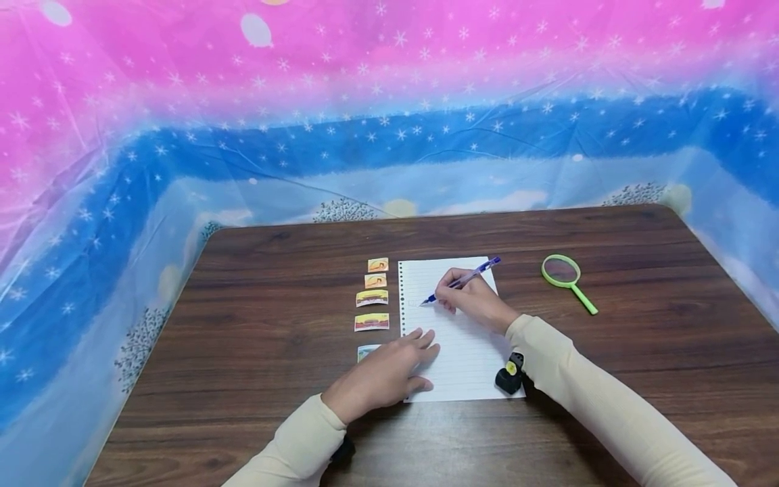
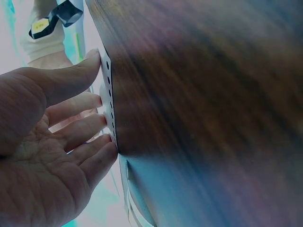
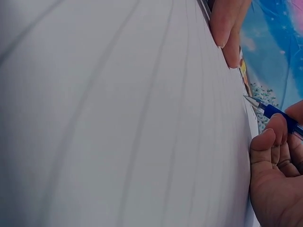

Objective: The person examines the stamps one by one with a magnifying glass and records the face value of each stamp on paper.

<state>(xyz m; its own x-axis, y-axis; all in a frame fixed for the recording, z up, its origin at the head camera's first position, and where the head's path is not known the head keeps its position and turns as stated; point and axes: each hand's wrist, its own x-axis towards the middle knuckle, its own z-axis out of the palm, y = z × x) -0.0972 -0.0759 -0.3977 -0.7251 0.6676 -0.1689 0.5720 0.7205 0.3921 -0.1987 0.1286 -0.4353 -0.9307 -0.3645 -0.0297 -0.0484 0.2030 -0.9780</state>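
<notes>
A lined sheet of paper [image 1: 456, 365] with punched holes down its left edge lies on the wooden table. My right hand [image 1: 475, 299] pinches a blue pen [image 1: 465, 279], its tip at the upper left of the sheet beside faint marks. In the right wrist view the tip of the pen [image 3: 265, 109] meets the paper [image 3: 142, 118], and the other fingers are curled under. My left hand [image 1: 389, 372] rests with spread fingers on the sheet's lower left. The left wrist view shows its fingertips [image 2: 111, 146] on the holed edge of the paper [image 2: 107, 71].
Left of the sheet, a column of small picture stamps runs down the table, among them an orange one [image 1: 378, 265] and a yellow-red one [image 1: 372, 322]. The lowest stamp [image 1: 367, 352] is partly behind my left hand. A green magnifying glass [image 1: 583, 297] lies at the right.
</notes>
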